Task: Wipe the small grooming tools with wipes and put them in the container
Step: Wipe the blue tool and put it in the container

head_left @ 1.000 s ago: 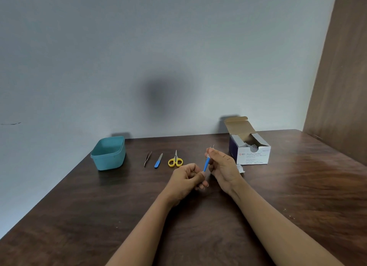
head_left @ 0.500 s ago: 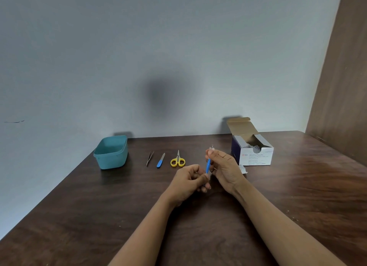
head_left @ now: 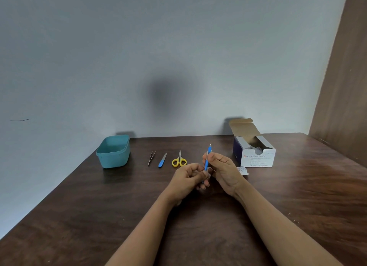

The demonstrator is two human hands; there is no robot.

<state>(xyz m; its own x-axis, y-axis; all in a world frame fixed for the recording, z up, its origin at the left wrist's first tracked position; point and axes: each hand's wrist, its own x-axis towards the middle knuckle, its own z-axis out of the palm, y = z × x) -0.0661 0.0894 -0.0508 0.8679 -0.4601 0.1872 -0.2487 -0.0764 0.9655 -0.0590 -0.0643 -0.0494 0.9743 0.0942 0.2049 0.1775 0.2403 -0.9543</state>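
A thin blue-handled grooming tool (head_left: 207, 159) with a metal tip stands nearly upright between my hands, above the middle of the table. My left hand (head_left: 187, 178) is closed on its lower end. My right hand (head_left: 223, 170) pinches a small white wipe (head_left: 212, 169) around the shaft, and the blue upper part and tip stick out above the thumb. The wipe is mostly hidden by my fingers. Tweezers (head_left: 152, 157), a blue nail file (head_left: 162, 160) and yellow-handled scissors (head_left: 179, 161) lie in a row to the left. At the far left stands the teal container (head_left: 114, 159), open on top.
An open white box of alcohol swabs (head_left: 256, 156) sits at the back right, with a torn wrapper (head_left: 242, 170) in front of it. The dark wooden table (head_left: 198, 226) ends at a grey wall behind and a wooden panel on the right.
My right hand has slid a little down the blue tool, so more of its upper end shows above the thumb. The left hand keeps its hold on the lower end.
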